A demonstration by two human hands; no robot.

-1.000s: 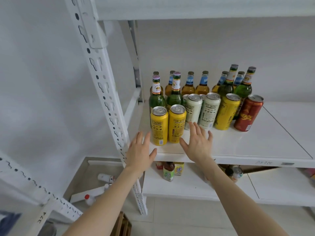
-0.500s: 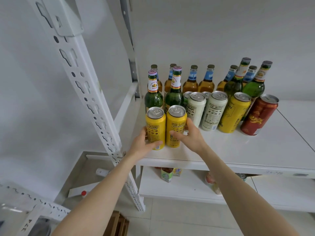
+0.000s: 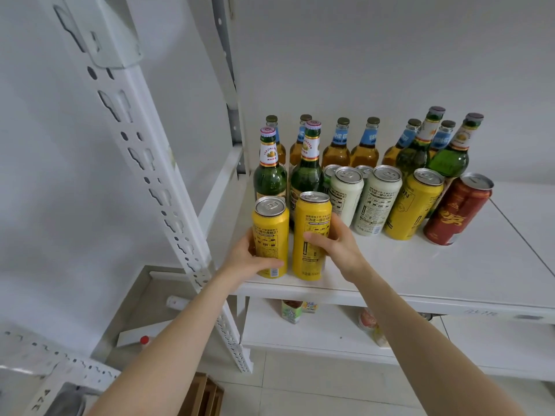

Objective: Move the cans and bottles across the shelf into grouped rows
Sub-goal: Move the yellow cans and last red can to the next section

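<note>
Left hand [image 3: 255, 259]: fingers curled round left yellow can [image 3: 270, 235]. Right hand [image 3: 336, 244]: curled round right yellow can [image 3: 310, 232]. Both cans upright, side by side, at front left of shelf [image 3: 420, 271]. Behind: green bottles [image 3: 270, 178], white cans [image 3: 345, 193], red can [image 3: 456, 211]. Amber bottles [image 3: 336, 151] along back.

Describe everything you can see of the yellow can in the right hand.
The yellow can is tall and slim, apparently metal, with a silver lid and black print. It stands upright near the front edge of the white shelf, close beside a second yellow can and in front of a green bottle. The right hand grips its middle, thumb across the front.
</note>
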